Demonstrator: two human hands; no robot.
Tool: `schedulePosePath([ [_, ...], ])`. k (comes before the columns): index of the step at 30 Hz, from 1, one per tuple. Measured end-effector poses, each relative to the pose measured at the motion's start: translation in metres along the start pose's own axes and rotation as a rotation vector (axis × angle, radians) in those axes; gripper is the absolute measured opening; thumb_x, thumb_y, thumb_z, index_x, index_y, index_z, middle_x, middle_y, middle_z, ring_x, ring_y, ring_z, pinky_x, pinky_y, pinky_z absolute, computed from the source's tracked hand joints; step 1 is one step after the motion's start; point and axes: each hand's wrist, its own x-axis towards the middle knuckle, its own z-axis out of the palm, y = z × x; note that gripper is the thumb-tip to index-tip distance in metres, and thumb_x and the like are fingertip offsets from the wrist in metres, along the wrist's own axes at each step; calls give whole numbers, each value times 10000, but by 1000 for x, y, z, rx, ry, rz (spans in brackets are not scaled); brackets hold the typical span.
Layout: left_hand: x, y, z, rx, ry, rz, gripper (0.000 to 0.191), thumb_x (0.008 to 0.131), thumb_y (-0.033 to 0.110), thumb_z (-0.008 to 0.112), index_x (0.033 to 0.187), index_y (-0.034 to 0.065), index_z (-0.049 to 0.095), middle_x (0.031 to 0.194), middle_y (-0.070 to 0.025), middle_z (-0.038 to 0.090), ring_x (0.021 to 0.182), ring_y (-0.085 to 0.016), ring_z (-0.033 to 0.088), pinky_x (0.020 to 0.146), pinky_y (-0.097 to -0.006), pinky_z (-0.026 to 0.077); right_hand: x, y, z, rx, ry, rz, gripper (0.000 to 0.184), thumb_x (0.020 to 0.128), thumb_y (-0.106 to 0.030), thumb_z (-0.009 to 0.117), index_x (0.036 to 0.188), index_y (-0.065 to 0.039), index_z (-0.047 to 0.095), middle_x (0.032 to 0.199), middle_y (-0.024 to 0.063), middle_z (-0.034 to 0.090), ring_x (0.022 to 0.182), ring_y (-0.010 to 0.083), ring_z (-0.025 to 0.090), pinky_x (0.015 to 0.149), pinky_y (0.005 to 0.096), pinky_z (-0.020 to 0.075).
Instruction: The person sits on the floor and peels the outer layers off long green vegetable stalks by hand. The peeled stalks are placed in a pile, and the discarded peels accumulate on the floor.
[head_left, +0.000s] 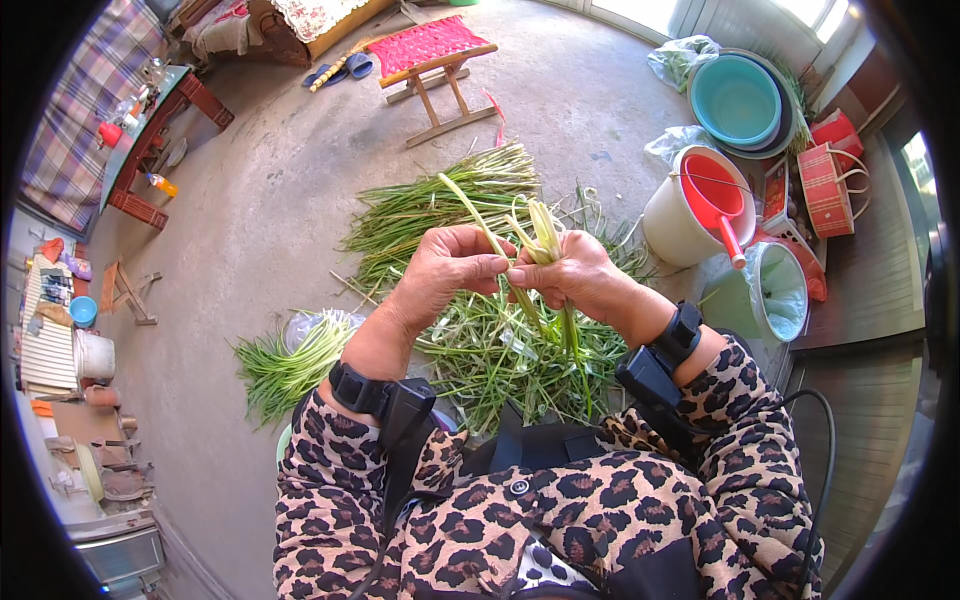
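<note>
My left hand (461, 262) pinches one long pale green stalk (471, 202) between thumb and fingers. Close beside it, my right hand (570, 270) grips a small bunch of pale stalks (545, 232), their green leaves hanging below the fist. Under both hands lies a loose heap of green leaves and peelings (495, 360) on the floor. Beyond the heap is a thick pile of long uncleaned stalks (420, 202). To the left, a bundle of cleaner, pale-ended stalks (300, 367) lies against a clear plastic bag (306, 326).
A white bucket (664, 217) holding a red dipper (712, 187) stands at right, near a bag-lined bin (750, 300) and stacked basins (735, 101). A folding stool with a red woven seat (427, 45) stands ahead. A low table (142, 142) is at far left.
</note>
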Motion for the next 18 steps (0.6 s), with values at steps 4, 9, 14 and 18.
schedulePosePath([
  [4, 2, -1, -3, -33, -4, -19, 228, 842, 111, 584, 1041, 8, 625, 888, -63, 658, 713, -106, 627, 636, -213, 527, 1, 1, 0, 171, -40, 33, 192, 762, -208, 714, 752, -36, 629, 547, 10, 553, 403, 54, 404, 386, 206, 306],
  [9, 1, 0, -6, -37, -41, -46, 279, 877, 139, 546, 1114, -1, 589, 922, -69, 653, 721, -113, 630, 633, -215, 535, 0, -3, -1, 216, 5, 36, 123, 760, -129, 676, 763, -19, 621, 570, 37, 570, 408, 54, 399, 387, 207, 315],
  [14, 0, 1, -6, -99, -61, -62, 295, 877, 153, 545, 1134, 10, 574, 960, -52, 637, 762, -106, 621, 636, -223, 536, -1, -8, -5, 223, 42, 1, 83, 751, -87, 644, 761, -11, 611, 601, 64, 596, 417, 61, 410, 392, 213, 331],
  [18, -1, -1, -6, -140, -23, -74, 235, 857, 145, 555, 1057, 27, 594, 928, -15, 614, 746, -83, 588, 637, -246, 533, 1, -10, -10, 296, 62, -24, 59, 753, -66, 613, 744, -10, 595, 661, 128, 627, 414, 77, 414, 389, 221, 336],
])
